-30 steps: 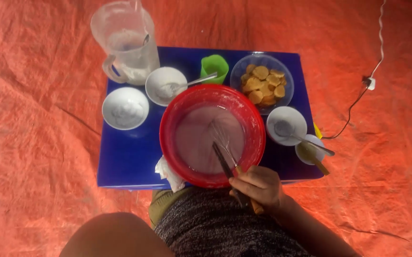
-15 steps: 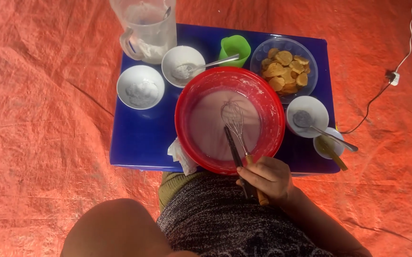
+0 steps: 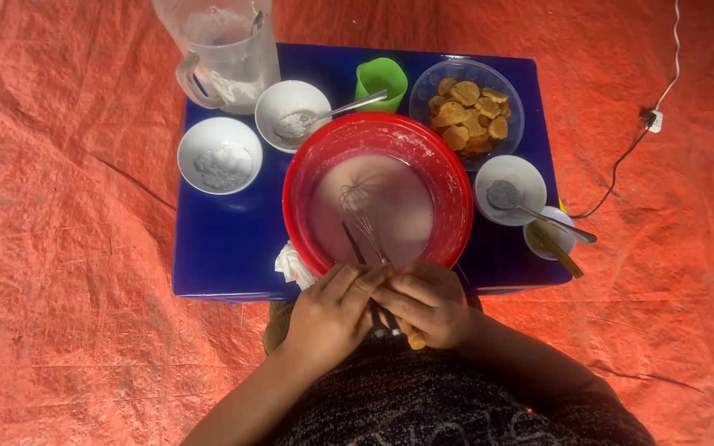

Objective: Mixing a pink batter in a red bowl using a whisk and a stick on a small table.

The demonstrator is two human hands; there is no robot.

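A red bowl (image 3: 448, 177) of pale batter stands on a low blue table (image 3: 225, 239). A wire whisk (image 3: 359, 206) leans in the batter, its wooden handle running back toward me, with a dark utensil beside it. My right hand (image 3: 427, 304) is closed around the whisk handle at the bowl's near rim. My left hand (image 3: 332, 312) rests against the right one, fingers over the dark utensil's handle; whether it grips it I cannot tell.
On the table: a clear jug (image 3: 225, 49), two white bowls of powder (image 3: 221, 153) (image 3: 291, 116), a green cup (image 3: 382, 83), a glass bowl of fried rounds (image 3: 468, 111), a white bowl with a spoon (image 3: 510, 190), a small cup (image 3: 551, 235). Orange tarp and a black cable (image 3: 621, 165) surround it.
My left hand has come into view and joined the right at the whisk handle. The view has shifted so the table sits lower and more central.
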